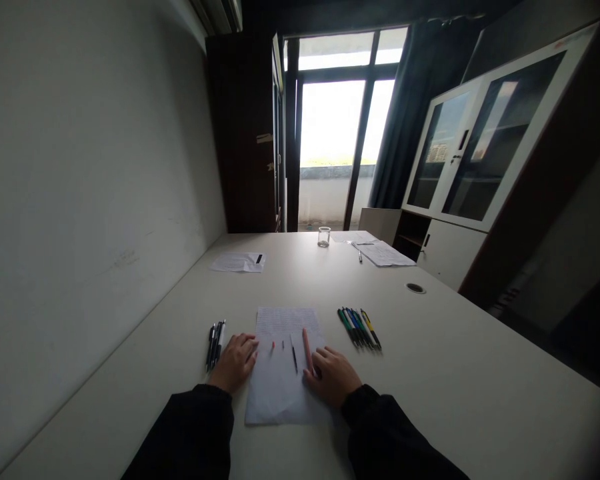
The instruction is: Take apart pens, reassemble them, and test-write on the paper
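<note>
A sheet of paper [275, 400] lies on the table in front of me, with lines of writing across its top. Resting at its left edge is my left hand [234, 363], fingers loosely spread and holding nothing. My right hand [334, 375] is on the right side of the sheet, thumb and forefinger closed around the lower end of a pink pen barrel [306, 343]. Left of the barrel lie a dark-tipped pen refill [294, 355], a tiny dark part that may be a spring [283, 345], and a small red piece [273, 345].
Several dark pens [215, 343] lie beside my left hand. A row of several coloured pens [359, 328] lies to the right. Farther back are a glass cup [323, 237], papers [383, 253], another sheet [237, 262] and a round cable hole [415, 288]. A wall borders the left.
</note>
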The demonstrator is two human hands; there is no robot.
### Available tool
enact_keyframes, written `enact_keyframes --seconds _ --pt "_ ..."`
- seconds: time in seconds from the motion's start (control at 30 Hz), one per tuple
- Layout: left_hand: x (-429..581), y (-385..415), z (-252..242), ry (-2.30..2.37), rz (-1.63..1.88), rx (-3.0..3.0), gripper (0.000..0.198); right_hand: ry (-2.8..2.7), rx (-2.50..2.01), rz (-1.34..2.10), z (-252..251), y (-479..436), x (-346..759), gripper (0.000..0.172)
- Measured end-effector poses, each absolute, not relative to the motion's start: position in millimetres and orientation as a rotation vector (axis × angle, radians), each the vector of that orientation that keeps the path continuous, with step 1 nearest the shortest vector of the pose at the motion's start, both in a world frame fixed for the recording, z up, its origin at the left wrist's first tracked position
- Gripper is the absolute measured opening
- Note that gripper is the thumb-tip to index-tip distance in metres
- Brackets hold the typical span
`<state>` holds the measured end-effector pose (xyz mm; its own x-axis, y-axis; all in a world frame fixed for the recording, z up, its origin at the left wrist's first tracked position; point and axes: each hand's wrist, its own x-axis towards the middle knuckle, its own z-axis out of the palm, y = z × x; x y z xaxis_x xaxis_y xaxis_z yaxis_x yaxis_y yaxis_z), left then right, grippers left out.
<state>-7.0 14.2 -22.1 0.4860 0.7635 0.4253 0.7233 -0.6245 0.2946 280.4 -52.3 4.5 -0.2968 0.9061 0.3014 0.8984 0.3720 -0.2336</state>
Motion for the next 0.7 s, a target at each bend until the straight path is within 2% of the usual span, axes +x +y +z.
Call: enact_keyframes --seconds 0.43,0.7 --pt "-7.6 13.1 -20.4 1.317 0.834 2.642 0.026 -2.211 -1.712 -0.084 -7.2 -49.3 279.1 0.014" --pt "-8.1 11.8 -21.0 1.261 0.892 2.647 0.034 -2.201 -1.542 -0.084 -14.0 -44.7 285.7 0.018"
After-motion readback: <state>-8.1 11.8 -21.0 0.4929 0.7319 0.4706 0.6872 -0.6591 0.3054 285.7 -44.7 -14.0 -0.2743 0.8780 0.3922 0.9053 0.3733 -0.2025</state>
